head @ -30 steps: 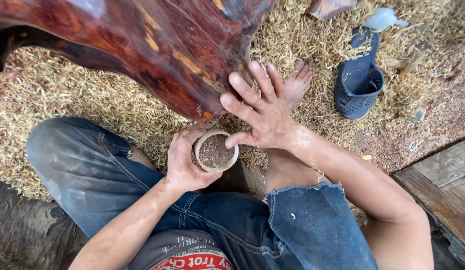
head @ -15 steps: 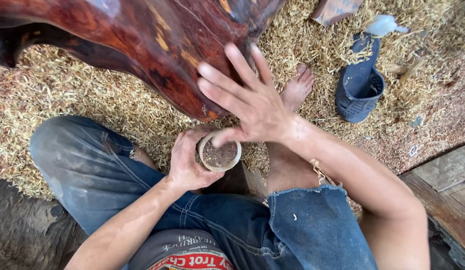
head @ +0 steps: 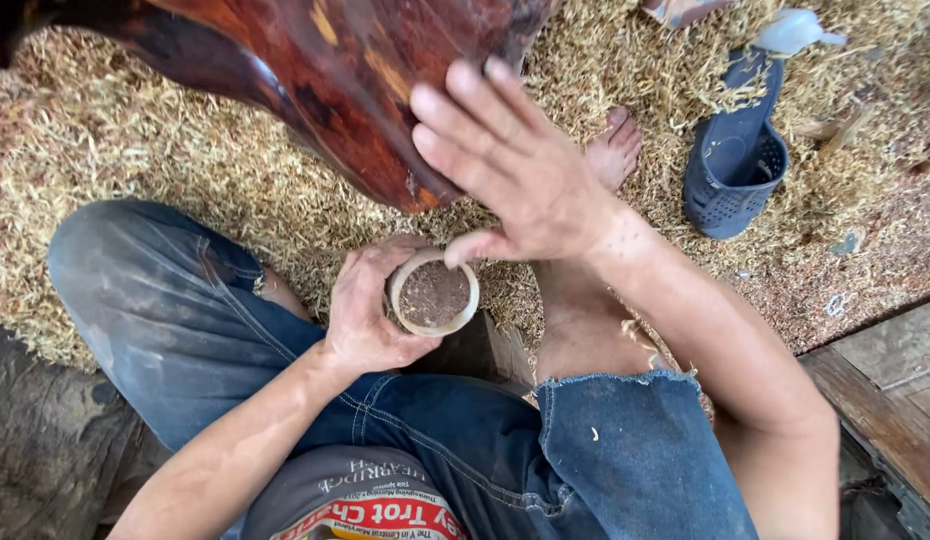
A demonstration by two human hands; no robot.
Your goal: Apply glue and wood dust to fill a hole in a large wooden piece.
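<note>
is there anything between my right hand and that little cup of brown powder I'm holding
Nothing visible. Your right hand hangs just above the small round cup, its thumb at the rim, fingers spread against the dark red wood. The left hand wraps the cup's side, leaving the top open.

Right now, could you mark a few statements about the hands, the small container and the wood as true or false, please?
1. The left hand holds a small round container of brown powder. True.
2. The right hand grips a brush. False: it is bare, fingers spread against the reddish wood piece.
3. Wood shavings cover the ground. True.
4. A red shoe lies nearby. False: the slipper is dark blue.
</note>
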